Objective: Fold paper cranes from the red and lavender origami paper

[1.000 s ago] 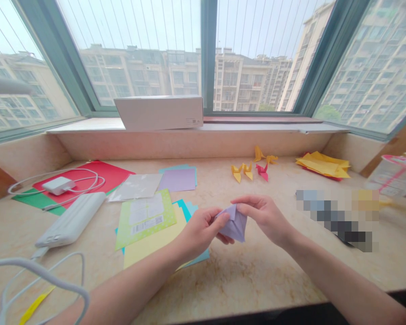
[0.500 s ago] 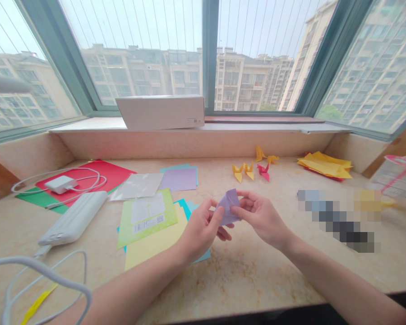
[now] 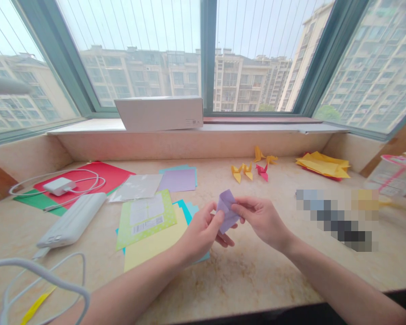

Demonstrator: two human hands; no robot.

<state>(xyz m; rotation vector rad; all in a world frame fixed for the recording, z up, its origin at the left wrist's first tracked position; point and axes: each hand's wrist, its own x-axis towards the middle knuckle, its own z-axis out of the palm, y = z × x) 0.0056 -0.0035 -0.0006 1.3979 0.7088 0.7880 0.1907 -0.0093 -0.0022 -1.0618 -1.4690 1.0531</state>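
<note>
A small folded sheet of purple origami paper (image 3: 227, 211) is held up above the marble counter, between both hands. My left hand (image 3: 206, 228) pinches its left side with the thumb in front, the other fingers partly hidden behind the paper. From the right, my right hand (image 3: 259, 216) grips the paper's edge between thumb and fingertips. Beyond the hands stand several folded yellow paper cranes (image 3: 247, 171) and one pink-red crane (image 3: 262, 172).
Left of the hands lie a green-bordered paper packet (image 3: 147, 214), pale yellow sheets (image 3: 149, 253), a purple sheet (image 3: 178, 179), a white power bank (image 3: 72, 221) and cables. Yellow papers (image 3: 323, 164) sit at the back right, near a clear cup (image 3: 392, 180). A white box (image 3: 159, 113) rests on the sill.
The purple paper has turned between my hands and now stands more upright. My right hand's fingers have shifted down along its right edge.
</note>
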